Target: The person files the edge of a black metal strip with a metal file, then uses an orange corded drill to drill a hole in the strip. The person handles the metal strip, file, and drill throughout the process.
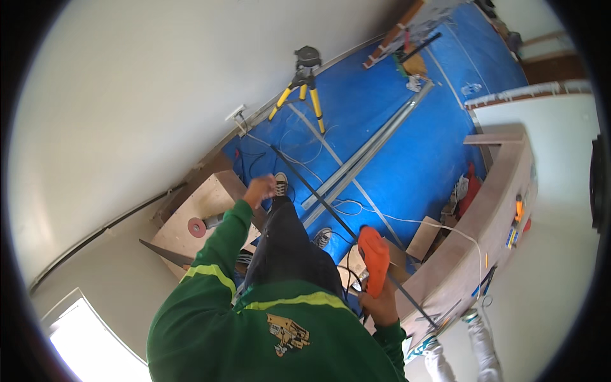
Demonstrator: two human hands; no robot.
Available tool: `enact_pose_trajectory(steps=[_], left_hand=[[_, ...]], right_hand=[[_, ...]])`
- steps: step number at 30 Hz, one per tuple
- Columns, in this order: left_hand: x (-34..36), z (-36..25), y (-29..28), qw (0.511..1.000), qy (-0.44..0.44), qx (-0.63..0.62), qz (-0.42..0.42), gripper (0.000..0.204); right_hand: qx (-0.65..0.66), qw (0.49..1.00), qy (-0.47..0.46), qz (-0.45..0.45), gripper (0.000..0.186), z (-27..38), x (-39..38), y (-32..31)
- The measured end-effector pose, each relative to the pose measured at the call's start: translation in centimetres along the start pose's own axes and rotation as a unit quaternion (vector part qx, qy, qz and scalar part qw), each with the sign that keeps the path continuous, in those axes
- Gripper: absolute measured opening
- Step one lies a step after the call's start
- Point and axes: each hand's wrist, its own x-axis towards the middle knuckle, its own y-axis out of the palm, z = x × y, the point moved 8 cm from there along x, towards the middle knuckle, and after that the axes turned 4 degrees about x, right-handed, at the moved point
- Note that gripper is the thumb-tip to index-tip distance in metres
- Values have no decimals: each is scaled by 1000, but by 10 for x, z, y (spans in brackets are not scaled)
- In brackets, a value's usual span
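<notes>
My left hand (259, 190) is raised beside my shoe, near a pale wooden box (197, 197), its fingers loosely apart with nothing visible in them. On that box lies a grinder (212, 221) with a pinkish disc. At lower right, my right hand (380, 304) grips an orange power tool (373, 256) with a black cord; its fingers are partly hidden. A long thin black bar (305, 183) runs diagonally over the blue floor covering and past the orange tool toward a wooden bench (503, 165). Small hand tools (517, 213) lie on this bench.
A yellow-legged tripod (316, 109) stands by the wall. Long metal channels (375, 145) and white cables (344, 207) lie across the floor. Leaning boards (398, 32) are at the back. Another person's white-clad legs (480, 347) are at lower right.
</notes>
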Motion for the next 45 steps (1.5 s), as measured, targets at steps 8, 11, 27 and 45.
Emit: enact_pose_trajectory(steps=[8,11,27,45], left_hand=[[179,31,-200,916,-14,-236,-324,49],[234,49,-239,922,-35,-206,-325,50],[342,99,-332,891,-189,2,-413,29],[368,86,-334,773,-171,529,-307,32]], right_hand=[[73,978,193,-14,38,-18,55,51],[112,968,223,-30,35,-20,69,65],[114,951,268,-102,39,-49,137,50],[85,958,271,-36,31,-132,122,45]])
